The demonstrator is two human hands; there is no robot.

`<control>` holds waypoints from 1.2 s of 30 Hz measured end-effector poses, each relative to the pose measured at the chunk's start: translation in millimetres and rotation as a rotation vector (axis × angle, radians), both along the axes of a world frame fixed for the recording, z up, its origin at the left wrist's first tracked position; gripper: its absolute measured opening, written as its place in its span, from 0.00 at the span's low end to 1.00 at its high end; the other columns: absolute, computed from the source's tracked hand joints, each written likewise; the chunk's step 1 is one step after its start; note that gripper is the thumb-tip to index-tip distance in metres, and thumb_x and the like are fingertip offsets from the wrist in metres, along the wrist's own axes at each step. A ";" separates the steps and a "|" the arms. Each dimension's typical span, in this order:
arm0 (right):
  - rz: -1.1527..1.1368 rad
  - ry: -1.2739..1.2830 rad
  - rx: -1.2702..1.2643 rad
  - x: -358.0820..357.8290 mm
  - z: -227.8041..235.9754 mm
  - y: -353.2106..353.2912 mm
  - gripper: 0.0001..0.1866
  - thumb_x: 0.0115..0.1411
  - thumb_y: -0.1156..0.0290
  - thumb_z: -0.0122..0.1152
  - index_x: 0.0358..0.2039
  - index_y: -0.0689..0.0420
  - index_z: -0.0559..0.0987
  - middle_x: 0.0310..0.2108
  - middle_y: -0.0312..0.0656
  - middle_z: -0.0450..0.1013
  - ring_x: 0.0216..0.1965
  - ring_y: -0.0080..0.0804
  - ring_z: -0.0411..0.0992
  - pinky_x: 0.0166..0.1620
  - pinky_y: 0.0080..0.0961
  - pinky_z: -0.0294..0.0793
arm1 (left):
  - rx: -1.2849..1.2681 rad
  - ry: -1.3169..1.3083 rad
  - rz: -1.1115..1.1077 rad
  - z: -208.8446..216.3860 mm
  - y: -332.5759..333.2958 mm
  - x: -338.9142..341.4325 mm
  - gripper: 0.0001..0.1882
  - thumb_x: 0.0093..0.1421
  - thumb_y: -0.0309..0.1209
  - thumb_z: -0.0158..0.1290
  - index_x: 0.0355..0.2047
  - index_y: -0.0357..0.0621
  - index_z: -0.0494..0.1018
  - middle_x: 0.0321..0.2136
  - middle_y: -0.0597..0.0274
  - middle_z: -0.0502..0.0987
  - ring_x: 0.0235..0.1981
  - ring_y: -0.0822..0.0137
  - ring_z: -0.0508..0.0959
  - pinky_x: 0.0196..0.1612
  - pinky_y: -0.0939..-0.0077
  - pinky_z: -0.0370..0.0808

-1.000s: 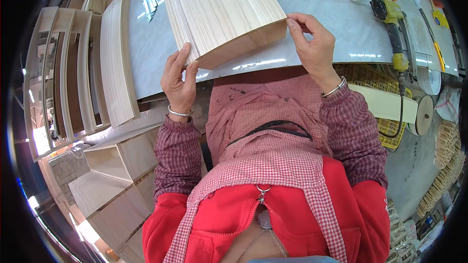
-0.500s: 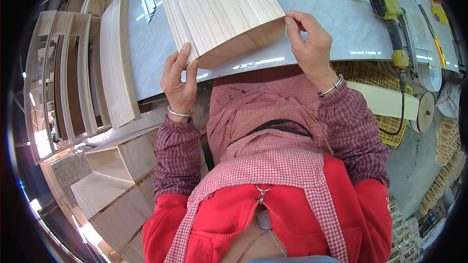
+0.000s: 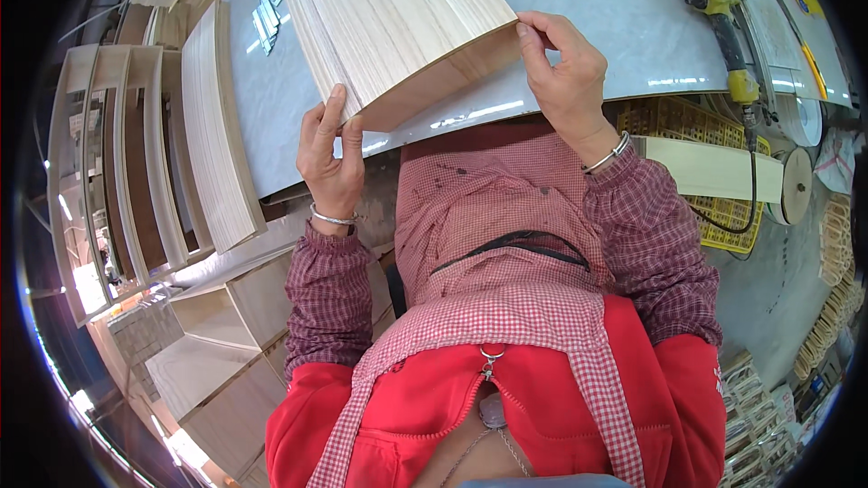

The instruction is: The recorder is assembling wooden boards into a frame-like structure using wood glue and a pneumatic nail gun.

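Wood-veneer panel rests on the grey worktop, near edge raised. Left hand and right hand each pinch a near corner, fingers clamped on the edge. Long axis runs near to far — far end points away, slightly left. Risk: corner-only pinches may slip, dropping the panel.
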State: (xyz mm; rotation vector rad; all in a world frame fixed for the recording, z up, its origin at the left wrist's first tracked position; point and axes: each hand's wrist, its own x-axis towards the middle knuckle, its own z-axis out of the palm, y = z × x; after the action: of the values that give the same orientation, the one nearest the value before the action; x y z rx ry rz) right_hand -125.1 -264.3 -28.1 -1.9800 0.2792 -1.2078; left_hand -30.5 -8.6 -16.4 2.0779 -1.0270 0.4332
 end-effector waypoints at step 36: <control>0.170 0.023 0.212 -8.3 0.6 -2.4 0.10 0.55 0.80 0.59 0.39 0.61 0.80 0.37 0.38 0.78 0.31 0.24 0.73 0.35 0.15 0.72 | 0.017 0.040 0.082 3.9 -2.7 -5.2 0.20 0.57 0.24 0.57 0.51 0.43 0.74 0.36 0.58 0.75 0.30 0.71 0.73 0.32 0.80 0.72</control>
State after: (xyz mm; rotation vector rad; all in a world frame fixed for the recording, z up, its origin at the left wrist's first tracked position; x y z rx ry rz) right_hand -133.4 -266.7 -27.5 -1.7958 0.2351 -1.0052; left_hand -35.8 -11.3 -12.4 2.1407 -0.9271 0.4234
